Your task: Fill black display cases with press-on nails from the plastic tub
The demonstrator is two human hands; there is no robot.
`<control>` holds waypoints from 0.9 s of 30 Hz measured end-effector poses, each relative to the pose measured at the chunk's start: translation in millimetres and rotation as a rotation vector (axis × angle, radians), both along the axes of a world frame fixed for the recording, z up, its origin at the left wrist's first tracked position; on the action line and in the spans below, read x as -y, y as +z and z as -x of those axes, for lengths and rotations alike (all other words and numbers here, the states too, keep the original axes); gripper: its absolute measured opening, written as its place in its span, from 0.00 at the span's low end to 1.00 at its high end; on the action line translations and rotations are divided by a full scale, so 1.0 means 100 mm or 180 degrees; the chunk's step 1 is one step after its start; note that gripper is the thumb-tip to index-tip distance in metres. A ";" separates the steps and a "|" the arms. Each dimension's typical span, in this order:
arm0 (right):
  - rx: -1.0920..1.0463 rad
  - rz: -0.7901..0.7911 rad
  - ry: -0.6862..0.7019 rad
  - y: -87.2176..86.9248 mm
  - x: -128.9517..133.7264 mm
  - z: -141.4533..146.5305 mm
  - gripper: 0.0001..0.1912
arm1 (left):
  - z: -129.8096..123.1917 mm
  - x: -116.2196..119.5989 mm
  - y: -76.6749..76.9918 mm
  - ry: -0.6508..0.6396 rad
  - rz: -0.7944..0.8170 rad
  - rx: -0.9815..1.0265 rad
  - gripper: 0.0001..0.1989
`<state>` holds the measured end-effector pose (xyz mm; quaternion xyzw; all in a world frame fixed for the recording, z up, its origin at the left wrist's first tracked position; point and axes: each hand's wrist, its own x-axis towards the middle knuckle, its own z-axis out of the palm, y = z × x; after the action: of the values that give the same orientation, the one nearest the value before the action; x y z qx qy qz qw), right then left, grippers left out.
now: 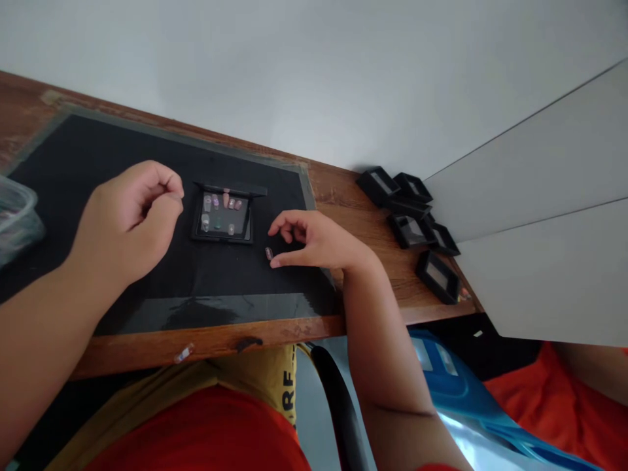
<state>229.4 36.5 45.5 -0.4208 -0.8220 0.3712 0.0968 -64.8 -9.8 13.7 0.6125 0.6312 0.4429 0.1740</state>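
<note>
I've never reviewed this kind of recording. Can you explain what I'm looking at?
There's no machine: one camera on a person's head looks forward and down at two bare hands. A black mat covers part of a wooden table. On it stands an open black case with small nail-shaped pieces inside. The left hand is curled closed; whether it holds anything is hidden. The right hand is open, with a loose piece at its thumb tip. Black boxes sit on the bare wood beyond.

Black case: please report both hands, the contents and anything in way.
Left hand curled shut, contents unseen. Right hand open, shiny piece by thumb. Case open, small pieces inside. Plastic tub at left edge, apart from case.
</note>
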 end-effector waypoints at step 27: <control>-0.1148 -0.0229 -0.0388 -0.17 0.02 0.25 0.09 | 0.03 -0.03 0.01 -0.0637 0.1352 -0.0791 0.21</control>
<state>204.2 34.2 28.1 -0.3928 -0.7771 0.4044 0.2799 -68.3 -7.0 14.7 0.6713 0.6628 0.2025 0.2627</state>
